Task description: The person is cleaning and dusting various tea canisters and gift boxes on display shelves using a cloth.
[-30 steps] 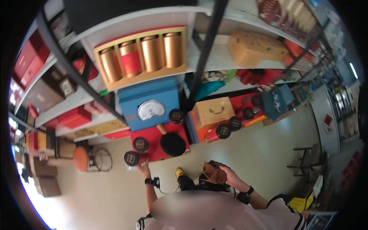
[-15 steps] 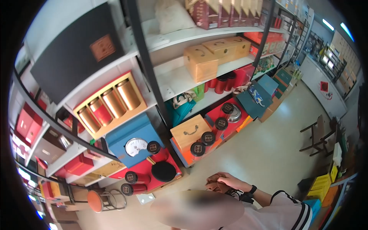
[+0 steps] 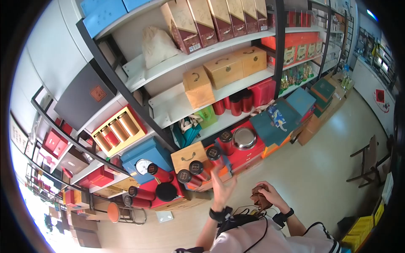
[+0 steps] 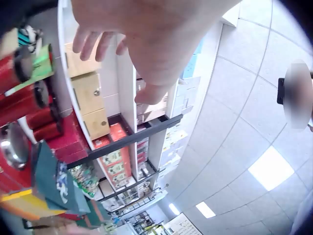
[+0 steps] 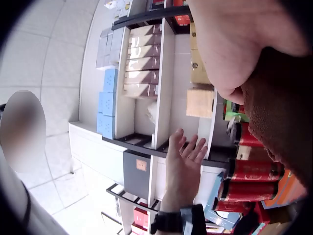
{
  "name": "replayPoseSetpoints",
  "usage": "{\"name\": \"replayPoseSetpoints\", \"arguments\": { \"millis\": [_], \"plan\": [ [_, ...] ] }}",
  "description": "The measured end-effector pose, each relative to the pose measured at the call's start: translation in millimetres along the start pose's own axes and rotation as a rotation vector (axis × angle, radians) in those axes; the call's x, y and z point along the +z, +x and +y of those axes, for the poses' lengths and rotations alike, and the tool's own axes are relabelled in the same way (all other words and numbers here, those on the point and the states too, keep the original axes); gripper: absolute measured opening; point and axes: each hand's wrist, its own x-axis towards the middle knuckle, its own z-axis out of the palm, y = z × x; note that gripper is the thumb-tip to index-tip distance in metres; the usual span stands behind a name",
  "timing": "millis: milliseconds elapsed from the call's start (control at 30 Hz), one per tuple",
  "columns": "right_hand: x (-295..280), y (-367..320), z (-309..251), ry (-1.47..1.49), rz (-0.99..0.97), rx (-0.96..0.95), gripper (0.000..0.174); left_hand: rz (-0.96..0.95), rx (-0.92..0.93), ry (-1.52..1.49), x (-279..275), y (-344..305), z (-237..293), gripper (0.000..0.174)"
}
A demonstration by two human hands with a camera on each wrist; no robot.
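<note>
Left hand (image 3: 220, 184) open, fingers spread, empty, just below-right of the red canisters (image 3: 195, 169) lying lids-outward before the wooden box (image 3: 188, 157), contact indiscernible; right hand (image 3: 274, 195) farther off, lower right, gripping a brown cloth (image 3: 258, 198).

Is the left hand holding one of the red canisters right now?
No, the left hand is open, fingers spread in the air, holding nothing.

Four wooden boxes (image 3: 198, 86), one orange stool (image 3: 113, 212) and one brown cloth (image 3: 259, 197).
</note>
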Motion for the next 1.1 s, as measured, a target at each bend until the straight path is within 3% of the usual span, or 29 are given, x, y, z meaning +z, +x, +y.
{"name": "replayPoseSetpoints", "arguments": {
  "millis": [67,200,267,367,500,567,633,733,767,833,967,1000,1033,1100],
  "plan": [
    [-30.8,-2.9,-12.0,0.041,0.057,-0.034,0.026,0.122,0.051,-0.066,16.0,61.5,12.2,0.077],
    [-70.9,-2.2,-20.2,0.036,0.073,-0.022,0.026,0.284,0.195,0.238,9.9,192.4,11.4,0.088],
    [-83.7,4.0,-13.7,0.058,0.125,-0.044,0.025,0.363,0.097,0.328,10.5,260.0,-14.9,0.097],
    [-99.9,18.7,-6.7,0.1,0.129,0.004,0.024,0.47,-0.058,0.531,22.2,342.5,-60.7,0.125],
    [-122.9,49.8,-4.6,0.136,0.152,0.074,0.027,0.521,-0.257,0.533,57.1,388.6,-84.2,0.14],
    [-137.7,69.4,-15.8,0.079,0.141,0.025,0.027,0.407,-0.367,0.578,76.0,411.2,-92.1,0.15],
    [-152.4,89.5,-35.7,0.047,0.142,0.015,0.027,0.367,-0.363,0.593,81.6,436.2,-95.5,0.154],
    [-171.1,116.5,-55.4,-0.031,0.112,0.08,0.028,0.29,-0.28,0.973,88.5,474.4,-128.7,0.159],
    [-177.5,126.8,-55.5,-0.034,0.103,0.088,0.028,0.289,-0.292,0.978,90.5,484.3,-130.7,0.159],
    [-186.1,145.0,-52.5,0.055,0.083,0.096,0.025,0.051,-0.499,1.005,89.1,503.1,-131.9,0.167],
    [-186.4,174.6,-62.0,0.05,0.02,0.127,0.025,-0.047,-0.749,0.88,85.8,535.2,-134.1,0.176],
    [-186.5,182.6,-60.8,0.054,-0.002,0.131,0.025,-0.084,-0.791,0.905,86.1,535.0,-122.5,0.172],
    [-186.6,189.4,-57.1,0.071,-0.057,0.127,0.025,-0.072,-0.806,0.918,84.4,544.4,-152.2,0.172],
    [-190.4,203.2,-50.3,0.098,-0.134,0.129,0.025,-0.226,-0.718,0.744,79.3,567.8,-239.3,0.166]
  ]
}}
